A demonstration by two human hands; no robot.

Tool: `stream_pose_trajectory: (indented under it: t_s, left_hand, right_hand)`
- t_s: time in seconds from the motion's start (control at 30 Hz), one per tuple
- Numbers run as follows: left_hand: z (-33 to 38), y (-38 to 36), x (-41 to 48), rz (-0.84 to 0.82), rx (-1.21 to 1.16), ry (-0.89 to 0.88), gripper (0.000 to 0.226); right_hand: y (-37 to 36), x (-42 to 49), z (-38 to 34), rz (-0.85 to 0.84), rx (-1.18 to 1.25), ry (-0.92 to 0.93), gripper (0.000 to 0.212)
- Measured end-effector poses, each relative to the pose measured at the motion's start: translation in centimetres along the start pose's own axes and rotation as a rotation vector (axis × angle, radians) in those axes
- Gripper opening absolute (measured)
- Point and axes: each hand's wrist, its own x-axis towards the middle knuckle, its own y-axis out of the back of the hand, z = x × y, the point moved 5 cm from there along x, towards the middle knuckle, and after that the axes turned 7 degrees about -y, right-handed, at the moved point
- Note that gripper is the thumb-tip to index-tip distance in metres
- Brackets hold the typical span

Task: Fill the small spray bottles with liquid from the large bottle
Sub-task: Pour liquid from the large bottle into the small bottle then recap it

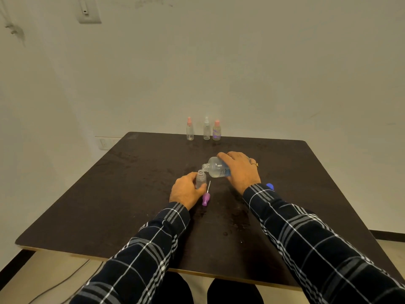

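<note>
My left hand (185, 190) grips a small clear spray bottle (201, 178) that stands uncapped on the dark table (109, 194). My right hand (240, 168) holds the large clear bottle (215, 167) tipped on its side, its open neck just above the small bottle's mouth. A purple spray cap with its white tube (206, 197) lies on the table just right of my left hand. A blue cap (270, 186) peeks out behind my right wrist.
Three small spray bottles stand in a row near the table's far edge: one with a pink cap (189, 129), one with a clear cap (206, 129), one with a pink cap and purple label (216, 130). A wall rises behind them.
</note>
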Motion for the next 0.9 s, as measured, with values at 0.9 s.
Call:
stream_pose_trajectory:
  t_s: [0.9]
  left_hand:
    - [0.06, 0.09, -0.22, 0.006, -0.005, 0.008, 0.033]
  right_hand:
    - [0.10, -0.07, -0.20, -0.006, -0.015, 0.010, 0.065]
